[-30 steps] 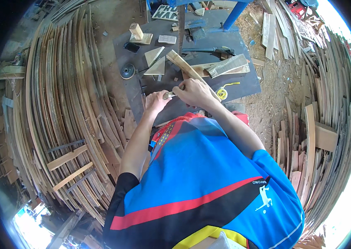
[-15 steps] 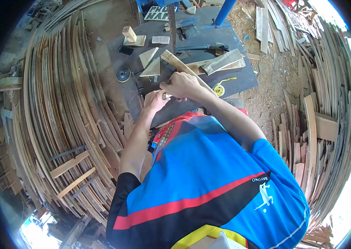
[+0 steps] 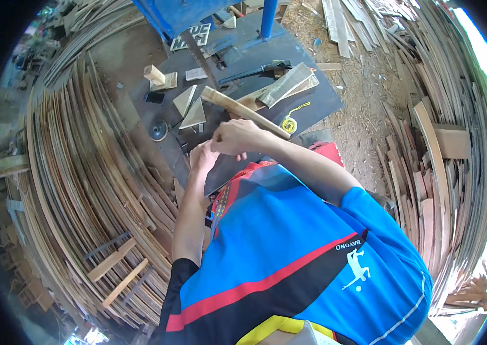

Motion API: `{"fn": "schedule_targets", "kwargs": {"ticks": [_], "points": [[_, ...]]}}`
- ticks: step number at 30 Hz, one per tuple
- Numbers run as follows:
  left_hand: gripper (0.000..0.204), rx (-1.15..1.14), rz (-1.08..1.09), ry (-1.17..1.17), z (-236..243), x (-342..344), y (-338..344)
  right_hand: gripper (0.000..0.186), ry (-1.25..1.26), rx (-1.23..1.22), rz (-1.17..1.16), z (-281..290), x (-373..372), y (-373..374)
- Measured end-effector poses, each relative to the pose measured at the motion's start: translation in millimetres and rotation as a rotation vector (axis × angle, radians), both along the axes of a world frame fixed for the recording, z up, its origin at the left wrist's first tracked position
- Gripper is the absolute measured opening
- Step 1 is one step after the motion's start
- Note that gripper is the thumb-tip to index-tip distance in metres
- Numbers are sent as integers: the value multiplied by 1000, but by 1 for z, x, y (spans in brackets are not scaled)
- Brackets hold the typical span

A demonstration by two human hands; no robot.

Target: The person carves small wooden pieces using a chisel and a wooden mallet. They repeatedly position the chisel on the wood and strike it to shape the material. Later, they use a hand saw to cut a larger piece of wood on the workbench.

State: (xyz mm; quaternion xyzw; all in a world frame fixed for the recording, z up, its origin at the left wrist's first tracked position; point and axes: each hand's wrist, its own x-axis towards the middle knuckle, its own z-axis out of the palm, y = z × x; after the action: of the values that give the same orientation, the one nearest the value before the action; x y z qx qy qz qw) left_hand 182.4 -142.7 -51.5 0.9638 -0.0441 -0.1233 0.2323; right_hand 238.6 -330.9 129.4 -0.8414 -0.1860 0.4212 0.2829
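Though I can't tell if your left hand (image 3: 203, 155) or right hand (image 3: 236, 137) pinches anything, the long brown wooden bar (image 3: 244, 111) looks stiff, best held mid-length.

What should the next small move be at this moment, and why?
Perhaps ease the right hand slightly away from the left hand: the two meet over the dark tabletop, overlapping in this view, so anything held between them cannot be seen.
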Motion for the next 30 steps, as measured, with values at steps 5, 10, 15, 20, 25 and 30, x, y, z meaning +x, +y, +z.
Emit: {"fn": "schedule_targets", "kwargs": {"ticks": [5, 10, 15, 20, 25, 30], "points": [[41, -167, 286, 36, -15, -11, 27, 41, 163, 413, -327, -4, -13, -90], [43, -305, 379, 143, -29, -15, 34, 66, -51, 337, -398, -66, -4, -174], [40, -541, 433, 248, -51, -14, 28, 72, -421, 219, -419, -141, 35, -198], [45, -368, 399, 192, -31, -9, 11, 60, -397, 22, -257, -157, 75, -163], [45, -88, 494, 134, 3, -11, -27, 48, -665, -28, -75, -183, 101, -129], [45, 12, 517, 101, -1, -24, -48, 46, -596, -27, 153, -191, 156, -127]]}}
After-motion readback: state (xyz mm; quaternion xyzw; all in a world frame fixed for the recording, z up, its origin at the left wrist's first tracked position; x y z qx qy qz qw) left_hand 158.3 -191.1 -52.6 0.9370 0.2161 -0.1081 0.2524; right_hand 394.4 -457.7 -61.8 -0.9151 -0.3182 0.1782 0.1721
